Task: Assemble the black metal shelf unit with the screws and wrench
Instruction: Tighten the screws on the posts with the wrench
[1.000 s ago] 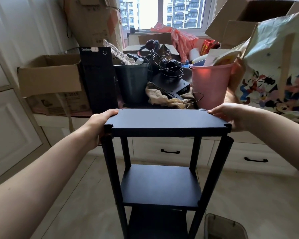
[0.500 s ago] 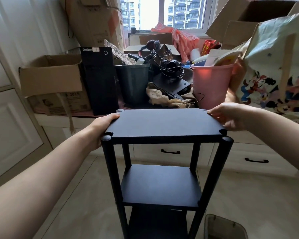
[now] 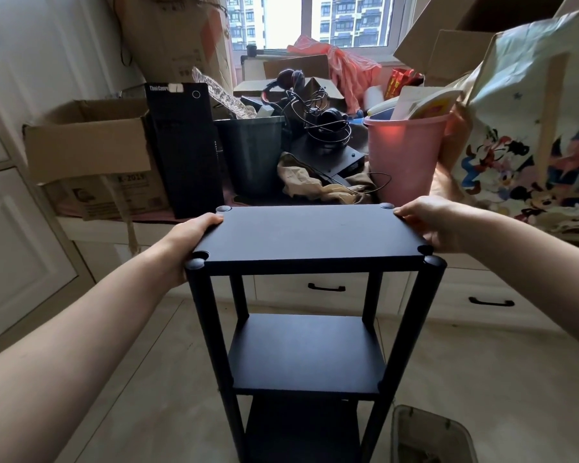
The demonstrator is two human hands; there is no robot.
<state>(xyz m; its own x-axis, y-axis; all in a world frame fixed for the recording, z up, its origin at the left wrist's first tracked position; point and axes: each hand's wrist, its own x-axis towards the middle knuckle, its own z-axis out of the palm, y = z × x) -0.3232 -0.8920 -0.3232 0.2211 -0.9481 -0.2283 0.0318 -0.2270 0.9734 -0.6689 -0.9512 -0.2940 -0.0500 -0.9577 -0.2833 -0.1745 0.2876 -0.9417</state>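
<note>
Both hands grip top shelf panel: left hand, right hand.

— What is held at the centre?
— The top panel of the black shelf unit is gripped at nine o'clock by the left hand and at three o'clock by the right hand.
— And at twelve o'clock?
— A pink bucket and a black computer tower are seen.

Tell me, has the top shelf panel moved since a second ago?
Yes. The top panel has dropped between the posts, whose caps now show at its corners, judged against the pink bucket behind.
</note>
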